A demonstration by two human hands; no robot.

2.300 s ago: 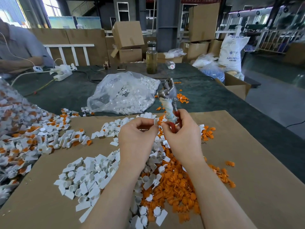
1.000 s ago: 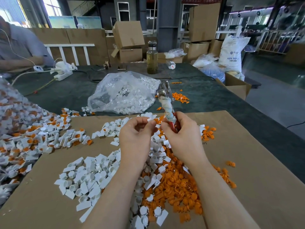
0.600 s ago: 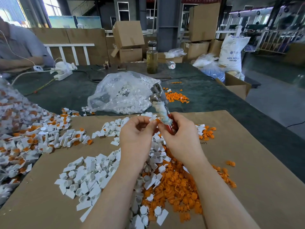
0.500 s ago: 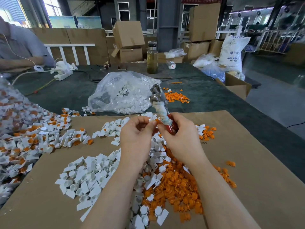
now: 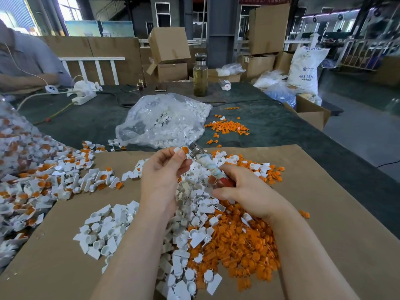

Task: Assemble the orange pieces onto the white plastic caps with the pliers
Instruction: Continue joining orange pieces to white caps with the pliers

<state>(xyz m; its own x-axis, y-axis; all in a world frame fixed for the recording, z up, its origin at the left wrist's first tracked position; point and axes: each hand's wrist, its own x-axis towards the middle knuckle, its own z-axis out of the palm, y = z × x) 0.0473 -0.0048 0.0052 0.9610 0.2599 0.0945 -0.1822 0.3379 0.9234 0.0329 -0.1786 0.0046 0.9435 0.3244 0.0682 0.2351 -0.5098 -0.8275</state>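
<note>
My left hand (image 5: 161,176) pinches a white plastic cap with an orange piece (image 5: 181,150) on it between thumb and fingertips. My right hand (image 5: 249,193) grips the pliers (image 5: 205,164) by their red, cloth-wrapped handles; the metal jaws point up-left and sit right beside the cap. Under both hands lies a heap of loose white caps (image 5: 112,226) and a heap of orange pieces (image 5: 242,241) on a brown cardboard sheet (image 5: 337,234).
A pile of assembled white-and-orange caps (image 5: 54,178) spreads at the left. A clear bag of white caps (image 5: 164,120) and scattered orange pieces (image 5: 227,127) lie behind on the dark table. A glass bottle (image 5: 200,76), boxes and a seated person (image 5: 26,61) stand farther back.
The pliers have tilted down from upright to low and leftward, their jaws now at the cap. My left hand has lifted the cap slightly; my right hand has dropped toward the pile.
</note>
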